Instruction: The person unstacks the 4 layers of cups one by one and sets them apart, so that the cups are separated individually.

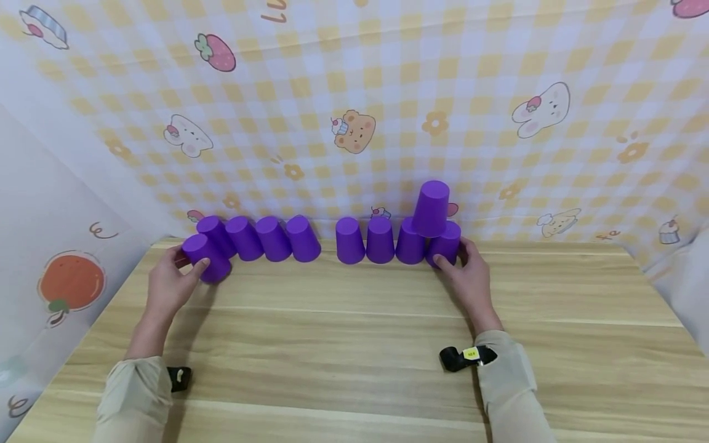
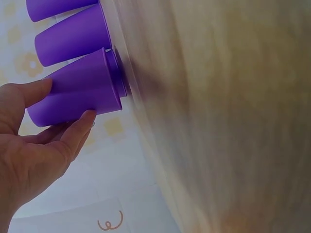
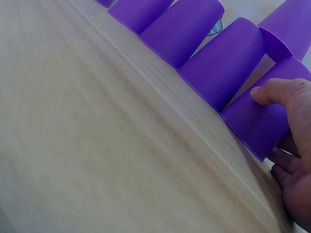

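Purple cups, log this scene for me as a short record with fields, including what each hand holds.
Left row: four cups
Right row: four cups
Top cup: rests across the right row's two rightmost cups
Left hand: grips a separate cup in front of the left row's leftmost
Right hand: grips the rightmost cup of the right row
Cup orientation: all upside down
Surface: wood-grain table
Backdrop: yellow-checked cloth

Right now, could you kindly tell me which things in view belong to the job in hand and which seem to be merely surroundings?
Apparently in the job:
Gripped cup in the left hand
Left row of four cups
Right row of four cups, its end cup in the right hand
Cup on top

Merely surroundings:
Table
Patterned backdrop
Black wrist devices
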A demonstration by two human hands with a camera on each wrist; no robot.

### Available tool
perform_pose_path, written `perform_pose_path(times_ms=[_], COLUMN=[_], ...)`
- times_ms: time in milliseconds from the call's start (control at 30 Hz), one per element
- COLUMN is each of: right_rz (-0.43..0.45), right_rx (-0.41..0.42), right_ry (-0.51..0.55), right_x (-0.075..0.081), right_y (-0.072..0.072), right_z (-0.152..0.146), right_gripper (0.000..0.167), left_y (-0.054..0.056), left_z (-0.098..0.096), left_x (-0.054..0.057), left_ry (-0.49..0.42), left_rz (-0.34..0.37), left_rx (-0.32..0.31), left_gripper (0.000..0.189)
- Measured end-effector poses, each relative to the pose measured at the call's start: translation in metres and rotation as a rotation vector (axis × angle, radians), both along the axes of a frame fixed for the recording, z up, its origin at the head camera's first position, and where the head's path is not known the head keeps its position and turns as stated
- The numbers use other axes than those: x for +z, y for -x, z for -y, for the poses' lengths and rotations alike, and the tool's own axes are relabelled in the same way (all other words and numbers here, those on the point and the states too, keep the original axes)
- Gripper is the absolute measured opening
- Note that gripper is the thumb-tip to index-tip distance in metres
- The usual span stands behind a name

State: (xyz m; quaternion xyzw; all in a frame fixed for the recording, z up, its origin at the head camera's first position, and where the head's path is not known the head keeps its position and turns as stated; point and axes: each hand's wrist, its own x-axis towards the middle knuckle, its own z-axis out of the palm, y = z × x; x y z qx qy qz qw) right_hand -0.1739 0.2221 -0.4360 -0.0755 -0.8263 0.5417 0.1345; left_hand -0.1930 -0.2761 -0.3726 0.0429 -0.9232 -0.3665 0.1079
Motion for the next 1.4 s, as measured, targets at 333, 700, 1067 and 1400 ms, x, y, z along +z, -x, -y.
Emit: perform_pose_path(times_ms=[333, 700, 1067, 1400], right_rz=[0.000, -0.006, -0.005, 0.017], right_rx=[-0.011, 0.003, -0.006, -0.016], right_ry=[0.005, 0.019, 0.026, 0.024], right_x=[0.000, 0.002, 0.003, 0.003], right_y=[0.000, -0.001, -0.003, -0.005], right_z=[0.000, 0.004, 0.002, 0.003], right_gripper=[0.066, 0.065, 0.065, 0.065], left_y=[0.000, -0.006, -0.006, -0.006], left_z=[0.004, 0.013, 0.011, 0.014], left_x=[-0.003, -0.002, -0.002, -0.006], left_ry=[-0.006, 0.057, 0.074, 0.107], left_rz=[0.039, 0.084, 0.076, 0.090], left_rx=[-0.034, -0.098, -0.106, -0.101], left_gripper=[0.063, 0.067, 0.066, 0.070])
